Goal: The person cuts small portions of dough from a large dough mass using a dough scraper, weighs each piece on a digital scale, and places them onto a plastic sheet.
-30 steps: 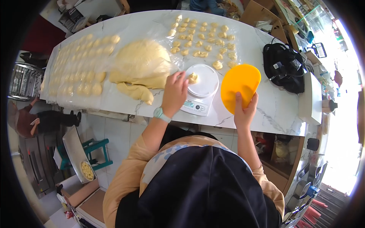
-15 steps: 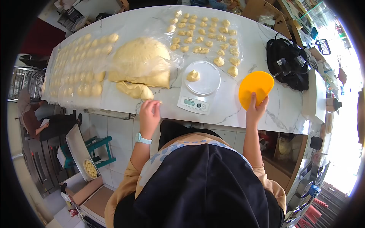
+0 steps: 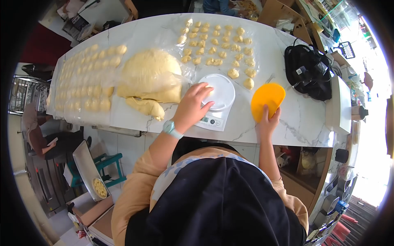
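Over the left side of the white scale (image 3: 223, 96), my left hand (image 3: 192, 106) has its thumb and fingers apart around a small dough piece (image 3: 210, 91), mostly hidden by the fingers. My right hand (image 3: 269, 121) grips a yellow scraper (image 3: 266, 98) just right of the scale. A large dough mass (image 3: 152, 71), partly under plastic, lies left of the scale, with a cut strip of dough (image 3: 145, 107) at its front edge. Rows of small dough pieces (image 3: 214, 42) sit on plastic behind the scale.
Plastic-covered dough balls (image 3: 92, 90) fill the table's left end. A black bag (image 3: 308, 71) and a white box (image 3: 340, 104) are at the right. A seated person (image 3: 39, 137) is at the far left, beyond a metal tray (image 3: 88, 170). Another person (image 3: 219, 7) is past the back edge.
My left hand went from the scale to the dough strip's tip, then back over the scale. The scraper moved right, then slightly back left, still in my right hand.
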`<state>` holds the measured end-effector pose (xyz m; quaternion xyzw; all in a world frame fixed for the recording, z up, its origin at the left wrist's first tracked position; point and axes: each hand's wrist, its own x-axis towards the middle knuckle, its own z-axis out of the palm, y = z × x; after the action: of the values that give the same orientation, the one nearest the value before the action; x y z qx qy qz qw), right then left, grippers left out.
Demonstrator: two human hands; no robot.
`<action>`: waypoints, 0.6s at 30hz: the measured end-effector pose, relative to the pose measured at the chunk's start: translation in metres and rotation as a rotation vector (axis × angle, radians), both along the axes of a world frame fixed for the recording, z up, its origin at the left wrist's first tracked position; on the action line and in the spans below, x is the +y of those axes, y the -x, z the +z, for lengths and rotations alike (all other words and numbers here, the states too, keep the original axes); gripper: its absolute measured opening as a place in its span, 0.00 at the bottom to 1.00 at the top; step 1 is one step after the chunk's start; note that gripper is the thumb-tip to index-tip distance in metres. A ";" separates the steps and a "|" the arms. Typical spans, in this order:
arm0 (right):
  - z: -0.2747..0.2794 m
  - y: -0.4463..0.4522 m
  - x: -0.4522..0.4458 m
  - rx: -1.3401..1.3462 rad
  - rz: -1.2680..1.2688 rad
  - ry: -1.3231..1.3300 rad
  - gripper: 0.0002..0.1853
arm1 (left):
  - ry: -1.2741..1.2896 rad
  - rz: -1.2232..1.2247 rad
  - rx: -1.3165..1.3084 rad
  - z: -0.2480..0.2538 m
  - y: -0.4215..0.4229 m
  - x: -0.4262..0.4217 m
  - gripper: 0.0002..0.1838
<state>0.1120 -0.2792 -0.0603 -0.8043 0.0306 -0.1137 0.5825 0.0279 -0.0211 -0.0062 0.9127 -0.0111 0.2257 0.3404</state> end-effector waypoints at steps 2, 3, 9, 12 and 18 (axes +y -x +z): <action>-0.009 -0.002 -0.005 -0.011 0.017 -0.039 0.20 | 0.000 -0.058 0.044 -0.005 -0.018 0.004 0.13; -0.007 -0.004 -0.004 -0.021 0.010 -0.041 0.20 | 0.031 -0.106 0.104 -0.003 -0.024 0.010 0.14; -0.008 -0.003 -0.002 -0.035 -0.006 -0.076 0.19 | -0.025 0.100 -0.024 0.084 -0.073 0.112 0.19; -0.008 -0.005 0.000 -0.023 -0.017 -0.068 0.18 | -0.414 0.427 0.206 0.025 -0.124 0.243 0.19; 0.001 -0.003 0.001 0.018 -0.030 -0.088 0.18 | 0.079 0.131 0.828 -0.014 -0.158 0.267 0.11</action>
<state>0.1153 -0.2782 -0.0592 -0.7784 0.0527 -0.1137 0.6152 0.1859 0.2456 -0.0199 0.9113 0.1935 -0.1388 0.3358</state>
